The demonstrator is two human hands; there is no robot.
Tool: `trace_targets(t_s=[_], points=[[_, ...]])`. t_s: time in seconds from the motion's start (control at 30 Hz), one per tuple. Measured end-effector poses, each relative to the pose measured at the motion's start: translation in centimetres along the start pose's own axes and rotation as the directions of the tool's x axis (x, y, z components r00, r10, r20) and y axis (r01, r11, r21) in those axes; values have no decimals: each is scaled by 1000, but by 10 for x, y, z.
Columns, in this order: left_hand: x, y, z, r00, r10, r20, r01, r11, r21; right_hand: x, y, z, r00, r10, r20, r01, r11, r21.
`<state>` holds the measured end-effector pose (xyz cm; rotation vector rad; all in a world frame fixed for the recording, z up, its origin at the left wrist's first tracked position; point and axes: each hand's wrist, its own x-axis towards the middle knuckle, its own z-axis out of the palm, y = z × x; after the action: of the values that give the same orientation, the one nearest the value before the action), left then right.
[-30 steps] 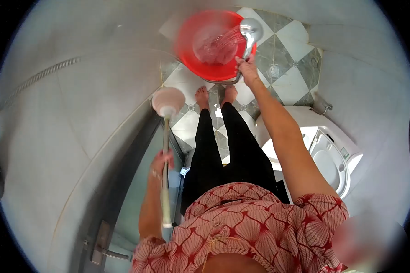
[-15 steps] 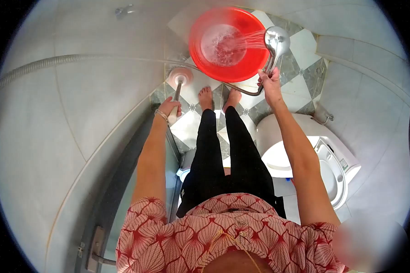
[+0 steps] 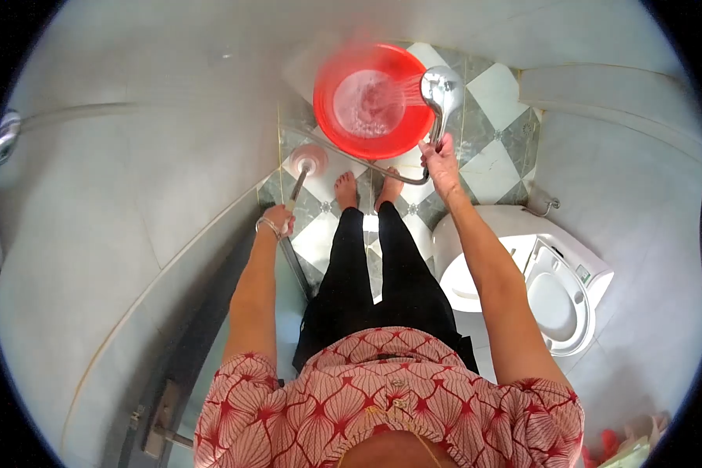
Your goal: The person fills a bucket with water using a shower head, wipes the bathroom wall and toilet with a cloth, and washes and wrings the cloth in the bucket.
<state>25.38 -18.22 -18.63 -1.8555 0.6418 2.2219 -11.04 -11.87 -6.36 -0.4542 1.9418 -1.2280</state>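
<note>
My right hand [image 3: 442,165] is wrapped round the handle of a chrome shower head [image 3: 442,87], at the right edge of a red basin [image 3: 382,147] on the floor. Spray from the head runs leftward into the basin, where foamy water [image 3: 366,105] lies. A metal hose [image 3: 398,179] curves from the handle along the basin's near side. My left hand [image 3: 280,220] grips the pale handle of a plunger [image 3: 309,161]. Its round pinkish cup is down on the tiles, left of my feet and apart from the basin.
My bare feet [image 3: 345,190] stand on grey and white floor tiles [image 3: 487,171]. To my right is a white toilet [image 3: 483,226] with its lid raised. A grey-framed door [image 3: 203,327] with a lever handle [image 3: 164,417] is at the left, beside the tiled wall [image 3: 117,195].
The view has shifted, so the basin and both hands appear lower and slightly left. The spray still enters the basin. Both grips are unchanged.
</note>
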Motion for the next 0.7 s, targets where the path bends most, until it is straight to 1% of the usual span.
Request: trace_targets(t_s=[0.07, 0.13, 0.17, 0.27, 0.33, 0.4, 0.43, 0.47, 0.5, 0.53, 0.57, 0.6, 0.63, 0.67, 0.7], points=[[-5, 2, 0, 1000, 20, 6, -20, 1000, 17, 2, -7, 1, 999, 30, -17, -31, 999, -19], [-9, 7, 2, 997, 23, -74, -14, 993, 119, 3, -12, 0, 1000, -1, -19, 1, 1000, -17], [-13, 6, 3, 996, 39, -75, -30, 992, 119, 1, -9, 0, 1000, 9, -19, -9, 1000, -19], [-25, 2, -1, 966, 94, -241, -43, 977, 210, -7, -15, 5, 1000, -6, 4, 6, 1000, 5], [-37, 4, -9, 956, 107, -272, -51, 978, 203, -11, -26, 8, 999, -42, 34, 40, 998, 40], [-68, 3, 2, 947, 252, -197, -147, 890, 432, -31, -36, -6, 999, -44, 25, 43, 997, 57], [-76, -3, 2, 826, 496, -270, -212, 716, 666, -34, -36, -8, 997, -70, 22, 69, 996, 57], [-83, -5, -2, 653, 707, -270, -176, 488, 855, -36, -32, -9, 995, -97, 18, 95, 994, 59], [-105, 9, -7, 615, 725, -309, -167, 503, 848, -38, -31, -9, 996, -89, 33, 87, 995, 50], [-143, 17, -3, 596, 765, -245, -257, 470, 844, -58, -27, -20, 999, -47, 8, 46, 999, 23], [-186, 27, 3, 570, 801, -181, -344, 433, 833, -77, -32, -26, 999, -49, 9, 48, 998, 28], [-232, 43, 10, 484, 855, -189, -477, 438, 762, -95, -36, -32, 999, -25, -23, 25, 1000, -11], [-282, 61, 18, 393, 896, -208, -602, 422, 678, -107, -42, -36, 998, -3, -56, 0, 999, -49], [-333, 78, 28, 209, 949, -237, -664, 315, 678, -113, -42, -38, 998, -5, -55, 3, 999, -44], [-375, 95, 37, 18, 965, -262, -705, 199, 681, -114, -38, -37, 998, -46, -38, 45, 999, -23]])
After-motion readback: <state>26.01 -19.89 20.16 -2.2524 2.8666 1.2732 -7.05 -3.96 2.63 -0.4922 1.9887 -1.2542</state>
